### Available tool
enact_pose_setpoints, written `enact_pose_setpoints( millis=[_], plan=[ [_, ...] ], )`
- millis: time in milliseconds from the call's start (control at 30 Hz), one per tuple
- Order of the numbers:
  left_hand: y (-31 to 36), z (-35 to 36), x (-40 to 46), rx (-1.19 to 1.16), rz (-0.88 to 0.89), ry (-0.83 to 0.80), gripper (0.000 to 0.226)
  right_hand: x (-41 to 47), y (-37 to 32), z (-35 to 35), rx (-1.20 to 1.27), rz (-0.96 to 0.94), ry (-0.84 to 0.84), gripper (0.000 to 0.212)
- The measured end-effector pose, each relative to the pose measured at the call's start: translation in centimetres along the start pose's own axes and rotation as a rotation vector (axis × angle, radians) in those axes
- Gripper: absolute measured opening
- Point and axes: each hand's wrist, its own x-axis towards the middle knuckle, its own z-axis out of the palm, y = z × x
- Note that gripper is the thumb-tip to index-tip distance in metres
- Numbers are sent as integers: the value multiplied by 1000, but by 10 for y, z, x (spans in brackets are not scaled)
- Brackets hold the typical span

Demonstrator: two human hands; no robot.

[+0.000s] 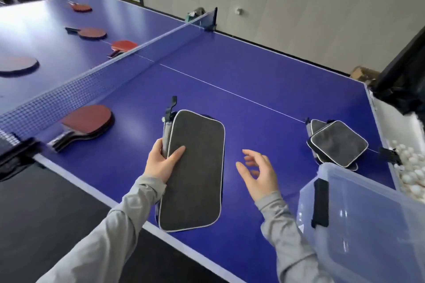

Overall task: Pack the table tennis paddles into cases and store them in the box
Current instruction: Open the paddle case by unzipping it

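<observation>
Grey case on the table, left hand gripping its zip edge; right hand open, empty. Risk: one-handed lift toward box lets case slip

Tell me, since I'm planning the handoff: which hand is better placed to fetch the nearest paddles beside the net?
Probably the left. The paddle stack lies on that side, but the left hand grips the dark case and must release it. The right hand hovers open, farther away.
</observation>
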Motion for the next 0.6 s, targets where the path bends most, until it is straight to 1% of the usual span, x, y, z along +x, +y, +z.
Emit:
enact_pose_setpoints(
  millis=[67, 167, 300, 433, 500, 600],
  plan=[
    [-4, -22, 3, 157, 59, -21, 38, 5, -25, 25, -32, -68, -27, 26],
    [-8, -41, 11, 378, 163, -47, 37, 18, -55, 56, -94, -137, -68, 23],
    [-9, -54, 25, 571, 227, -106, 47, 45, -81, 87, -161, -223, -81, 19],
    [-4, -67, 47, 676, 294, -178, 54, 80, -88, 110, -196, -228, -114, 18],
    [0, -70, 63, 717, 318, -198, 54, 100, -88, 120, -191, -204, -166, 18],
    [7, -73, 91, 776, 310, -253, 55, 132, -89, 131, -161, -120, -271, 20]
  ],
)
